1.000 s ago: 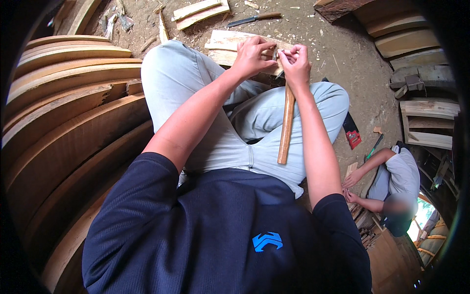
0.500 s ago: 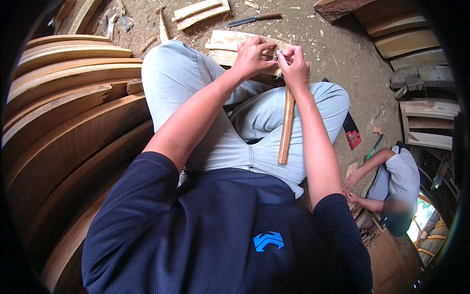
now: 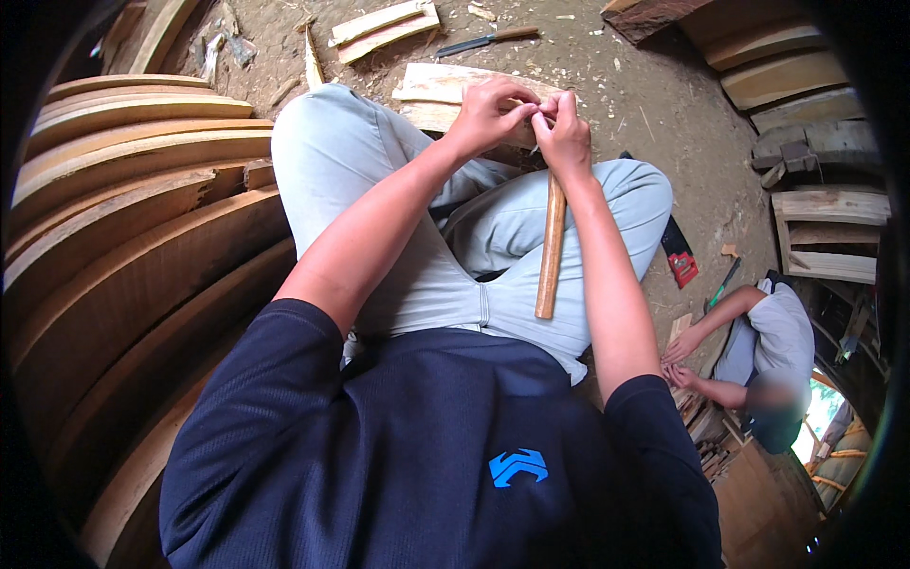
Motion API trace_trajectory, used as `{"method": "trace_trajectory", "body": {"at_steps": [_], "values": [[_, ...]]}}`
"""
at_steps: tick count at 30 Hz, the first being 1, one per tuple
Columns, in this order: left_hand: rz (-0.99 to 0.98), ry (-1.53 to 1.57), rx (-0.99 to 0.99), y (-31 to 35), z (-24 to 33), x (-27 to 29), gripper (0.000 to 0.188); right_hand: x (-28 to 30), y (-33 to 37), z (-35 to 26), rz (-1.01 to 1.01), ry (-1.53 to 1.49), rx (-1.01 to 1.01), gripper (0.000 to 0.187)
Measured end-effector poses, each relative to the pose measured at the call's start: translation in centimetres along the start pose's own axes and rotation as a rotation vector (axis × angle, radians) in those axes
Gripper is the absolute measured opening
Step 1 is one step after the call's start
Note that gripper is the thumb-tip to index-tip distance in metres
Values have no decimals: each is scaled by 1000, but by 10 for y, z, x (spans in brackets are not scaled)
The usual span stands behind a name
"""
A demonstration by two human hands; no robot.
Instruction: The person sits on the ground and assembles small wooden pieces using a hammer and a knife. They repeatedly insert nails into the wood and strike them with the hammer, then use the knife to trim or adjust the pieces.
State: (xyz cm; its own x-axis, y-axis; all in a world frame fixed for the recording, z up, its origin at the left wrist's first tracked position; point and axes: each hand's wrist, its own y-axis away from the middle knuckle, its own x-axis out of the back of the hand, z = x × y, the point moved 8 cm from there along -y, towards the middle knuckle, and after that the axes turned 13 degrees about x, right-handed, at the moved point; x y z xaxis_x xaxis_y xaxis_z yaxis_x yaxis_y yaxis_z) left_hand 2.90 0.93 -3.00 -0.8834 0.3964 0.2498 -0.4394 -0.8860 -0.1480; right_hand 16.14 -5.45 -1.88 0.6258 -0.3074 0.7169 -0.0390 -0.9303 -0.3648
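Note:
My left hand (image 3: pixel 486 116) and my right hand (image 3: pixel 566 142) meet above my crossed legs, fingertips pinched together. Whatever lies between the fingers is too small and covered to make out. Below my right hand a wooden tool handle (image 3: pixel 550 256) rests along my lap; its upper end is hidden behind that hand, so the kind of tool does not show. Just beyond both hands, a pale wooden board (image 3: pixel 431 83) with rough edges lies on the ground, partly covered by them.
Beyond the board lie a long-bladed knife (image 3: pixel 485 41) and split wood pieces (image 3: pixel 384 30). A saw with a red handle (image 3: pixel 682 269) is by my right knee. Curved planks (image 3: pixel 142 142) are stacked at left, more timber (image 3: pixel 834 218) at right. Another person (image 3: pixel 768 341) sits at lower right.
My fingertips have drawn closer together, covering the small thing that showed between them before. The handle stays on my lap, and the whole view has shifted slightly.

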Motion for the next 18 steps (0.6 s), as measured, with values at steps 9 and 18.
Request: {"method": "trace_trajectory", "body": {"at_steps": [9,18], "values": [[1,79,129,1,-9,-1,16,-1,0,4,14,-59,-10,31],[40,-28,34,2,-7,-4,11,0,0,5,-16,-83,-85,32]]}}
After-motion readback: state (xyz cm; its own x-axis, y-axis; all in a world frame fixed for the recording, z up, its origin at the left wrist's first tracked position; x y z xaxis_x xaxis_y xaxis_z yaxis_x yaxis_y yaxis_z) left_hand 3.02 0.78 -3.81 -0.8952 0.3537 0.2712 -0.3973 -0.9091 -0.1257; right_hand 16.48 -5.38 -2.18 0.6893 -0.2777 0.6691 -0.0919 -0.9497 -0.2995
